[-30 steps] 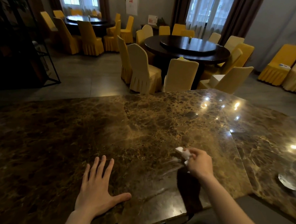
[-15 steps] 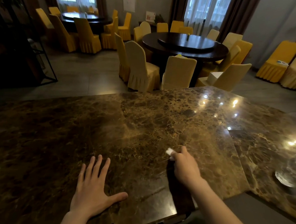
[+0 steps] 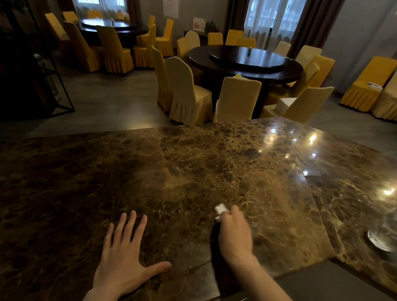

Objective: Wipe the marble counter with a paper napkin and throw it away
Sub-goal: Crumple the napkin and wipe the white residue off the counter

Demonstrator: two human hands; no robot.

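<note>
The brown marble counter (image 3: 194,174) fills the lower half of the head view. My right hand (image 3: 235,235) is closed around a small crumpled white paper napkin (image 3: 219,210), which sticks out past my fingers and presses on the counter near its front edge. My left hand (image 3: 125,255) lies flat on the marble to the left, fingers spread, holding nothing.
A glass dish (image 3: 382,239) sits on the counter's right section. Beyond the counter stand a round dark dining table (image 3: 245,61) and several yellow-covered chairs (image 3: 184,90). A dark metal shelf frame (image 3: 56,84) stands at far left.
My right hand has slid the napkin leftward across the counter. My left hand stays flat in place.
</note>
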